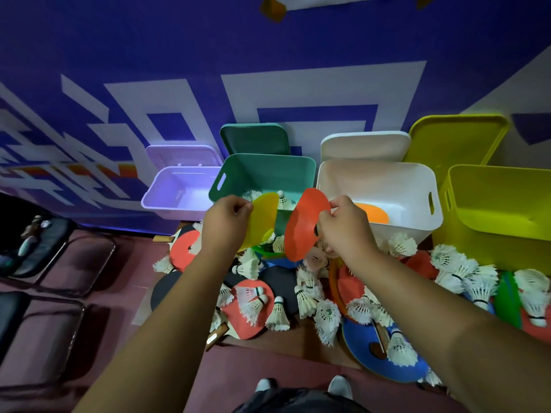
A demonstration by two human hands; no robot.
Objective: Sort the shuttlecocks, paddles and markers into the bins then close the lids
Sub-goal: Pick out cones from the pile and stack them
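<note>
Apparently light, thin and bendy, the yellow marker [262, 222] is pinched at its rim by the left hand [226, 219], the orange marker [301, 228] by the right hand [346, 228], both just before the white bin [387, 180].

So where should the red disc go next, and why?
Probably move the right hand forward and drop its red disc into the white bin, since an orange disc already lies there. The green bin holds shuttlecocks, so the yellow disc in the left hand likely follows.
</note>
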